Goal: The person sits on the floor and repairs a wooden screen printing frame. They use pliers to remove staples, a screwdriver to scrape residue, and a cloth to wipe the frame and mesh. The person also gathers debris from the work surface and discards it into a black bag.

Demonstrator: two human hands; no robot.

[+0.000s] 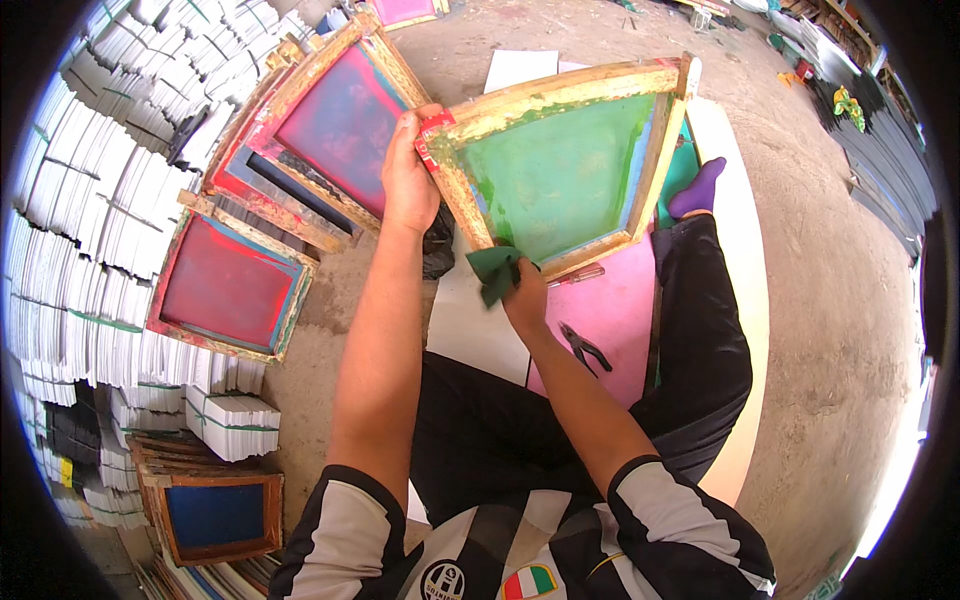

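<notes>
A wooden screen-printing frame [565,170] with green-stained mesh is tilted up in front of me. My left hand [408,185] is closed on its upper left corner, beside a strip of red tape. In my right hand [527,298] is a crumpled dark green cloth [493,272], pressed against the frame's lower left corner. Below the frame, a screwdriver [583,276] lies on a pink board [628,325]. Black-handled pliers [585,348] rest on the same board, close to my right forearm.
More screen frames [335,125] lean together at the left, one with red mesh [232,282] nearer me. White bundled stacks [120,190] fill the left side. A blue-meshed frame [220,513] stands at lower left. My purple-socked foot [697,188] rests at the right of the boards.
</notes>
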